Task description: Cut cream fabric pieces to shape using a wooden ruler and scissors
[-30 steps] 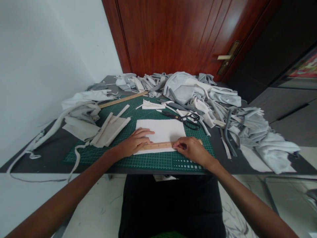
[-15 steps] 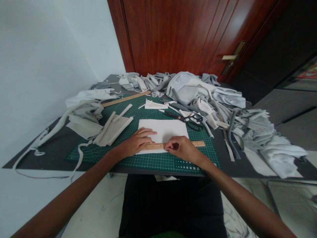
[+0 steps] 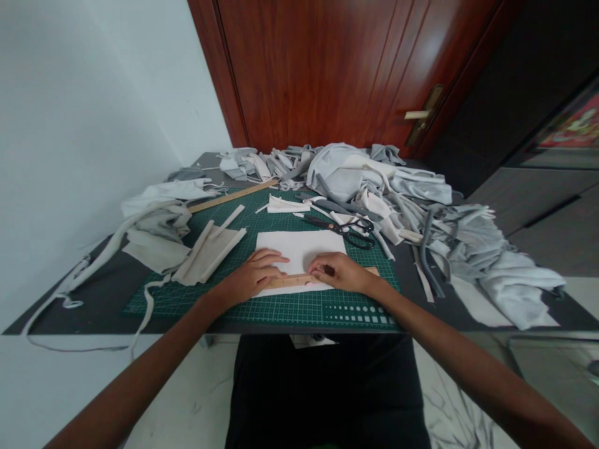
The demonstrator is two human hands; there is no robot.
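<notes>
A left hand [image 3: 253,277] lies open and flat, fingers spread, on a white cloth rectangle [image 3: 299,249], while a right hand [image 3: 339,273] curls over a wooden ruler [image 3: 292,281], fingertips pressing down on the thin strip. The ruler runs left to right across the near part of the cloth, its right end jutting past the cloth's edge onto a green cutting mat [image 3: 299,310] printed with a fine white grid. The cloth, smooth and matte, lies in the middle of the mat. Just beyond it to the right, black-handled scissors [image 3: 360,242] with looped grips rest among pale scraps [image 3: 283,205]. To the left, folded beige cloth strips [image 3: 208,252] lie on the mat, and a second wooden ruler [image 3: 231,196] slants past its far left corner. Crumpled grey and white fabric [image 3: 369,181] heaps in soft folds along the far and right sides of the dark bench [image 3: 79,310], with narrow twisted strips [image 3: 425,252] trailing from it. A reddish wooden door [image 3: 318,68] stands beyond the bench.
</notes>
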